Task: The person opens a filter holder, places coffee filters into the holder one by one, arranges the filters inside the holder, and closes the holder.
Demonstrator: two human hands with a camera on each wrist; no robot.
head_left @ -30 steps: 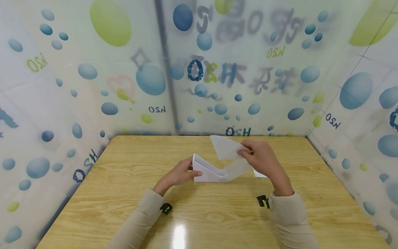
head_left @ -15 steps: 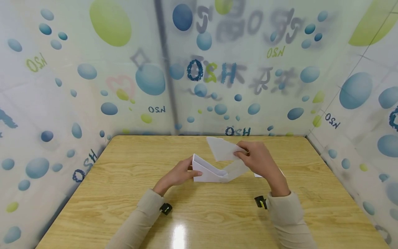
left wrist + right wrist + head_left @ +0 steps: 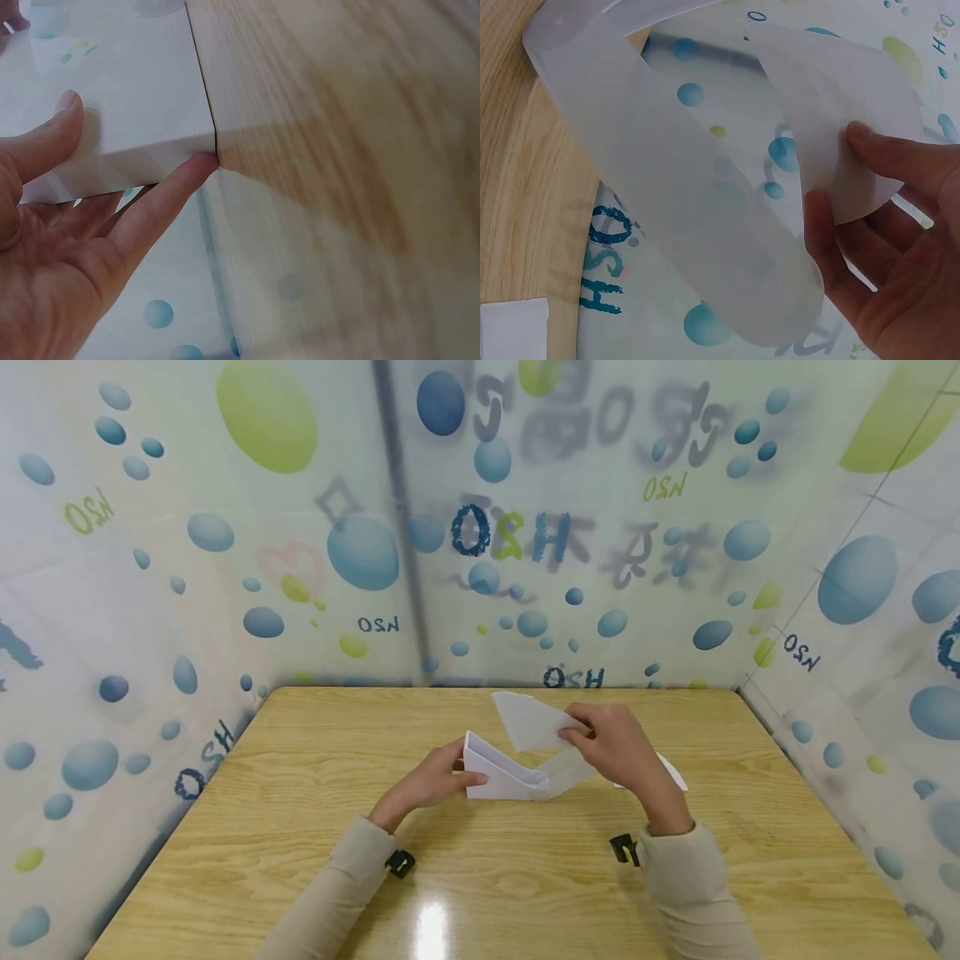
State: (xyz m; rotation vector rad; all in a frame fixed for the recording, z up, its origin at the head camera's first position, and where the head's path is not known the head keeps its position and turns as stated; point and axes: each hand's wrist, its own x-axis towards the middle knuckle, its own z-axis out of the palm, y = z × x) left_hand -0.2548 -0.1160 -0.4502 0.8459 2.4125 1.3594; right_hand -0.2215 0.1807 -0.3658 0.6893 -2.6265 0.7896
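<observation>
A white open-topped box [image 3: 501, 780] with a sloping cut side stands on the table, left of centre. A translucent flap [image 3: 682, 202] with a rounded end slants up from its low right end. My left hand [image 3: 431, 777] grips the box's tall left end, the thumb on the near face and fingers around the far side. Above the flap my right hand [image 3: 618, 745] pinches a thin white sheet of paper [image 3: 840, 120], roughly fan-shaped with a curved edge, between thumb and fingers. The sheet hangs apart from the box. The box's inside is only partly visible.
Another white paper piece [image 3: 672, 772] with a curved edge lies on the wooden table [image 3: 525, 877], partly hidden behind my right forearm. Patterned curtain-like walls [image 3: 480, 635] enclose the table at the back and sides. A black wrist strap piece shows at each cuff.
My right hand has drifted left and slightly down with the paper sheet, uncovering more of the paper lying on the table. My left hand and the box have stayed in place.
</observation>
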